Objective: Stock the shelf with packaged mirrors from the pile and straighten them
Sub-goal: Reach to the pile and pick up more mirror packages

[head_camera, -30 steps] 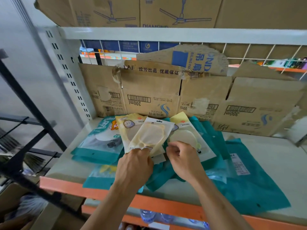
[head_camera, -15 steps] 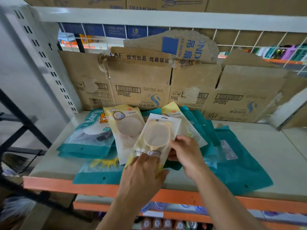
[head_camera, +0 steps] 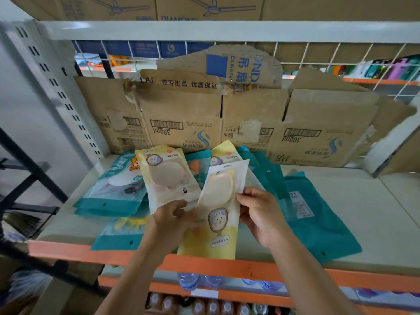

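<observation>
A yellow and clear packaged mirror (head_camera: 216, 214) with a rabbit picture is held tilted above the shelf (head_camera: 341, 219). My left hand (head_camera: 172, 221) grips its left edge and my right hand (head_camera: 256, 214) pinches its right edge. Behind it a second packaged mirror (head_camera: 166, 176) lies on the pile, and a third (head_camera: 223, 153) shows its yellow top further back. Under them lie teal packets (head_camera: 113, 189).
Flattened cardboard boxes (head_camera: 181, 119) line the back of the shelf in front of a wire grid. More teal bags (head_camera: 318, 223) spread to the right. An orange shelf lip (head_camera: 227, 267) runs along the front, with bottles on the shelf below.
The held mirror package has come toward me and to the right and turned more upright, its rabbit picture showing. My right hand has shifted from the pile to its right edge.
</observation>
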